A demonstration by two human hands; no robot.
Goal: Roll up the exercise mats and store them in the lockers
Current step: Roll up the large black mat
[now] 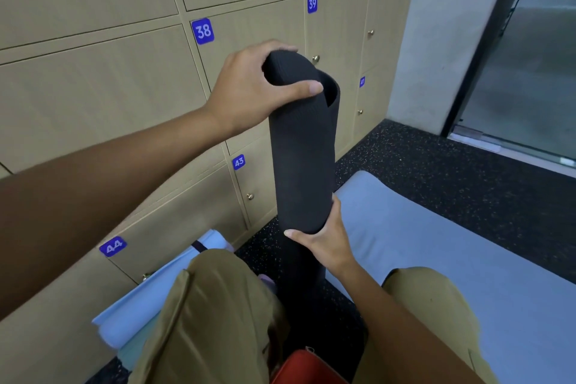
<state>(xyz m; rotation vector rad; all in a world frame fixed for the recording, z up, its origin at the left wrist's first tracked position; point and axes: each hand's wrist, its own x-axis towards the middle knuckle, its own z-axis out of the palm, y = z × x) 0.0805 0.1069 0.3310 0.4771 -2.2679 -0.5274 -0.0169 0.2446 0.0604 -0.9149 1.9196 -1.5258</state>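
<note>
The person holds a rolled black ribbed exercise mat [302,146] upright in front of a wall of light wooden lockers [93,87] with blue number plates. The left hand [249,87] grips the roll's top end, thumb across the front and fingers curled over the far side; the right hand [324,237] cups its lower end, thumb and fingers wrapped around it. The roll looks loose at the top, where the outer layer gapes open. Every locker door in view is closed. A pale blue flat mat [436,243] lies on the speckled dark floor [436,159] to the right, and a light blue rolled mat [149,299] rests beside the lockers by the person's left knee. The rolling of the black mat seems finished, so storing is in hand; the next move probably calls for freeing one hand to pull a locker knob [315,58] while the other keeps the roll tight.
</note>
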